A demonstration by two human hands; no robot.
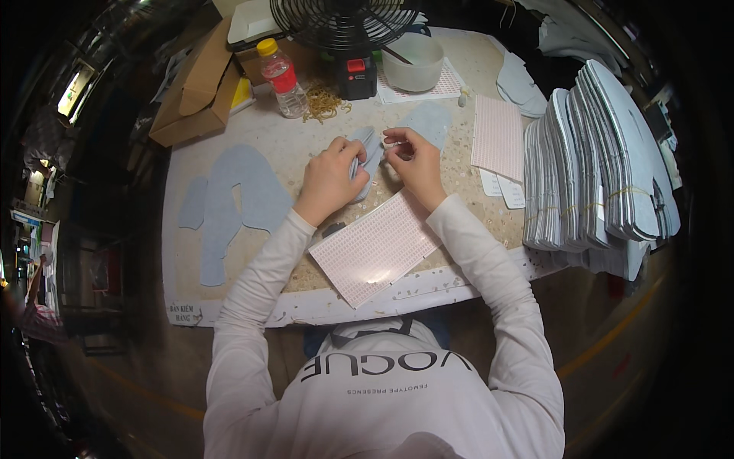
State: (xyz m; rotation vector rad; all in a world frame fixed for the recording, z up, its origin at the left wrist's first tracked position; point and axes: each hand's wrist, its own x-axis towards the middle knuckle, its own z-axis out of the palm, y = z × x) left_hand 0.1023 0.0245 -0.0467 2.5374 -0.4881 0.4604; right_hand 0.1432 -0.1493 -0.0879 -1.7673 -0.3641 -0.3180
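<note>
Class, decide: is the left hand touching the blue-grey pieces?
Touching. The head view shows the left hand gripping the blue-grey pieces, thumb and fingers closed around them.

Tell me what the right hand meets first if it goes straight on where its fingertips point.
Going left, the right hand would probably first meet the blue-grey pieces held in the left hand; depth is unclear here, so it might pass over them.

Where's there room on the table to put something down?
One fairly bare patch lies between the bottle and the large blue cutout. Another lies between the right sleeve and the tall blue stacks, below the white cards. It's crowded at the back, around the fan and bowl, and mid-table, by the left hand and right hand.
</note>
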